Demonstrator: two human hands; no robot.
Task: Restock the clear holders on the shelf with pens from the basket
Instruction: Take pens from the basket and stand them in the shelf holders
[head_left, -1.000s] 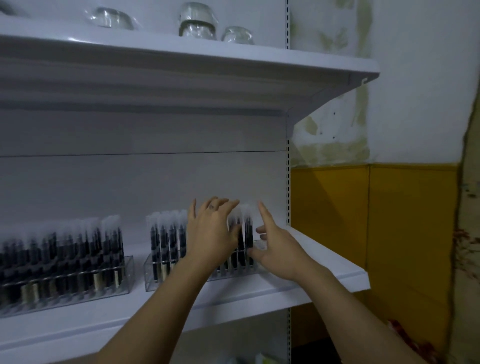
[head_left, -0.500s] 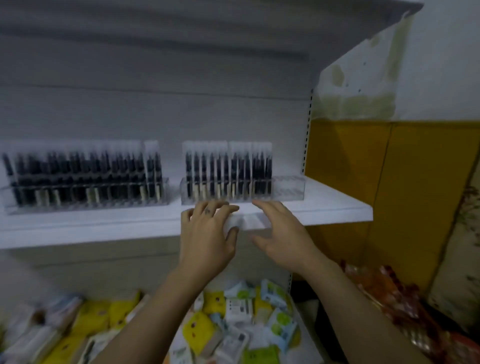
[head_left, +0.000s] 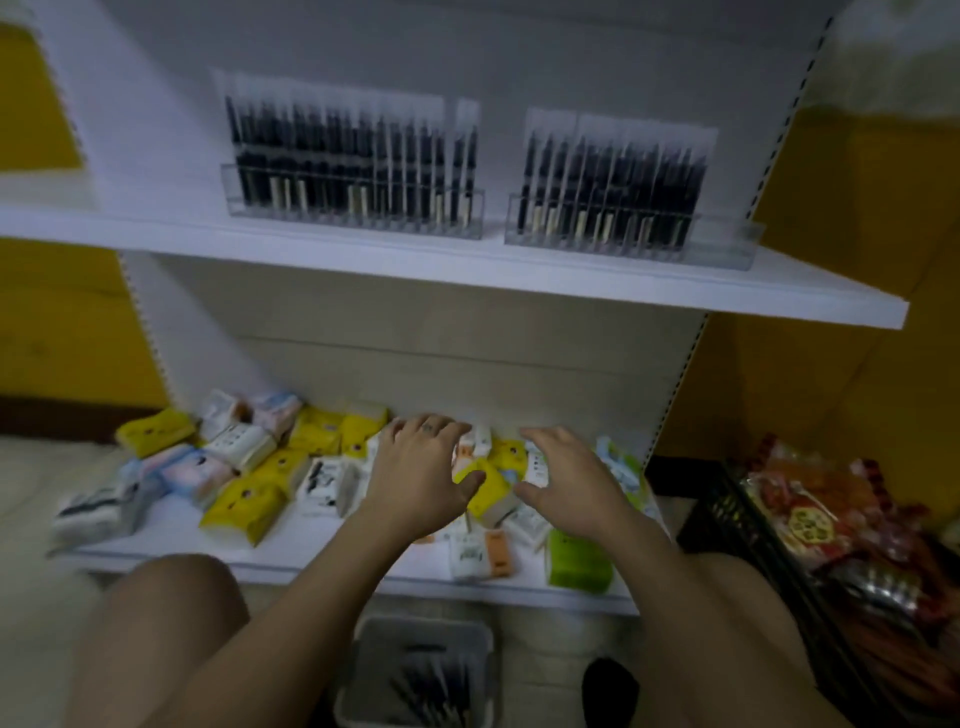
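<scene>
Shelving (head_left: 467, 353) in white fills most of the view, its back panel running from twelve o'clock down to the centre. The upper shelf (head_left: 363, 244) crosses the frame from nine o'clock to three o'clock. The lower shelf (head_left: 171, 535) sits below it, strewn with small packets (head_left: 244, 499) in yellow, white, pale blue and green. A black crate (head_left: 727, 514) stands on the floor at four o'clock, stuffed with red and orange snack bags (head_left: 810, 509).

On the upper shelf the two clear holders stand side by side, just apart. The left holder (head_left: 353, 210) is at eleven o'clock and the right holder (head_left: 727, 244) at one o'clock. Sleeved pens (head_left: 337, 150) stand upright in both, and in the right one the row stops short of its three o'clock end.

The basket (head_left: 374, 639) rests on the floor at six o'clock, between the person's bare knees (head_left: 171, 613), with dark pens (head_left: 431, 686) lying inside, blurred.

The left hand (head_left: 421, 478) and right hand (head_left: 571, 488) hover palm down over the packets at the centre, near each other. Each grip is wide, fingers spread and relaxed, holding nothing. I cannot tell whether the fingertips touch the packets.
</scene>
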